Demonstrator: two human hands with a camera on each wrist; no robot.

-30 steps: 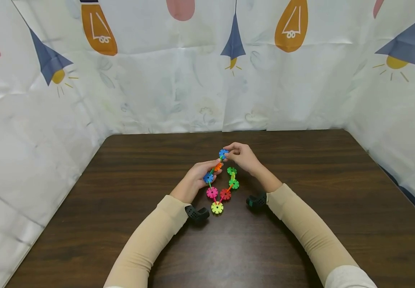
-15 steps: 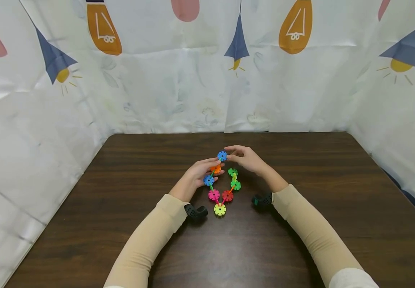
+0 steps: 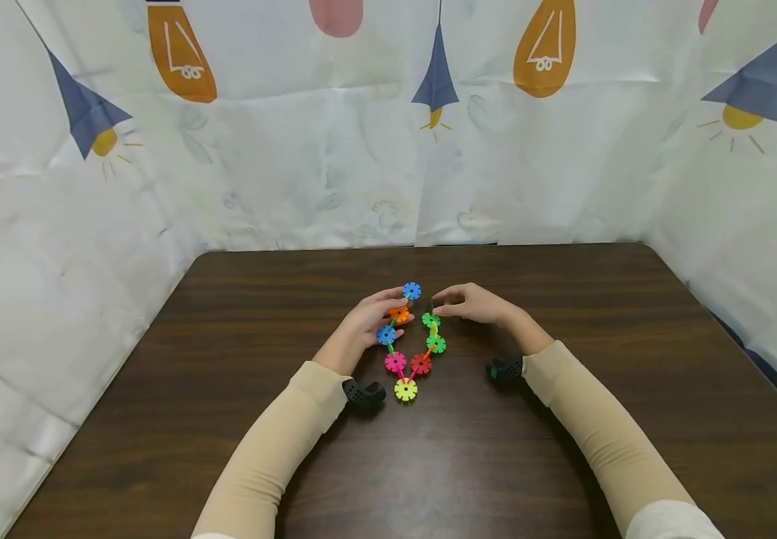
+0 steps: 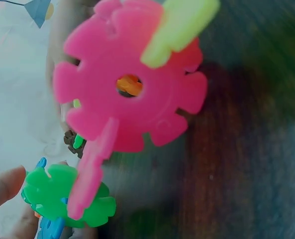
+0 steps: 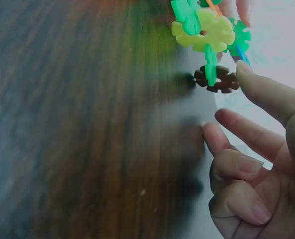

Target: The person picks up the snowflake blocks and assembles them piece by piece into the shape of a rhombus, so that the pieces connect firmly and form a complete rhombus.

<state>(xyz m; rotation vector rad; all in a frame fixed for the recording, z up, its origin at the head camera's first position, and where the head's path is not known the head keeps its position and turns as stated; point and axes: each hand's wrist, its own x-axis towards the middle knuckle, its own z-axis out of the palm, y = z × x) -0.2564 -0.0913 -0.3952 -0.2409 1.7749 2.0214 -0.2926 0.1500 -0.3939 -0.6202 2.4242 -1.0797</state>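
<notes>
A V-shaped string of notched plastic discs (image 3: 406, 390) joined edge to edge lies between the hands, in yellow, pink, red, green, blue and orange. My left hand (image 3: 364, 322) grips its left arm, with fingers behind the orange disc (image 3: 399, 314) and below the blue end disc (image 3: 412, 290). Close to the left wrist camera, a pink disc (image 4: 92, 74) covers much of the view; fingertips (image 4: 5, 186) touch a green disc (image 4: 52, 191) below. My right hand (image 3: 476, 305) hovers by the right arm's green disc (image 3: 431, 320). Its thumb tip lies at a brown disc (image 5: 216, 78), other fingers apart from it.
Both hands work over a dark wood-grain table (image 3: 530, 449). Black camera mounts (image 3: 364, 394) sit at the wrists, close to the tabletop. White printed cloth (image 3: 375, 172) hangs behind the table and along both sides.
My right hand has left the blue end disc and moved right and nearer, to the string's other end. My left hand stays about where it was, still holding the string.
</notes>
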